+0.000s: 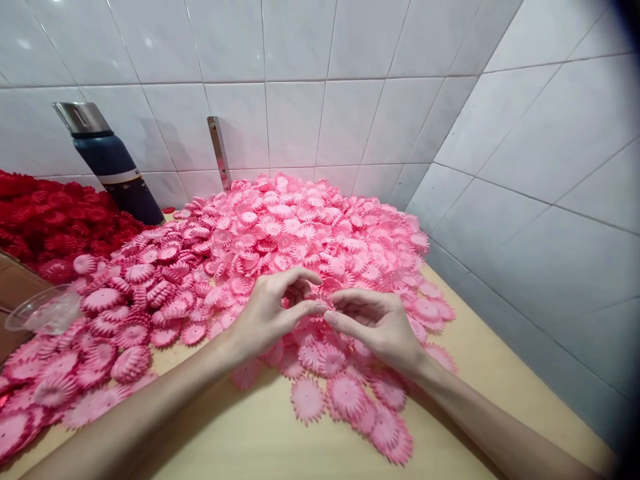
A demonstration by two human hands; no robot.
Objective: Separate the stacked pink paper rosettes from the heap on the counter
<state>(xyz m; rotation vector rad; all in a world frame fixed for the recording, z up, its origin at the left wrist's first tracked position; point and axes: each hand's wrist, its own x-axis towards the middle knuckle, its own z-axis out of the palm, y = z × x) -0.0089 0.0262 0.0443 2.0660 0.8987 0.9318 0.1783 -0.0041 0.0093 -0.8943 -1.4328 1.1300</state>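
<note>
Over the middle of a heap of pink fringed flower discs (285, 227), my left hand (277, 307) and my right hand (383, 327) meet at the fingertips. Both hands have thumb and index finger curled in a pinch on a small pink flower disc (323, 297). Fingers partly cover that disc, and it blends into the heap behind. Below my right hand, several loose discs (347, 395) lie on the pale wooden table (250, 433), some overlapping. Each disc is round with a cut, toothed edge.
A dark blue bottle (120, 167) with a steel cap stands at the back left beside a pile of red discs (60, 213). At the left edge are a clear plastic lid or bowl (47, 310) and a cardboard box (20, 287). A metal strip (219, 152) leans against the tiled wall (295, 120).
</note>
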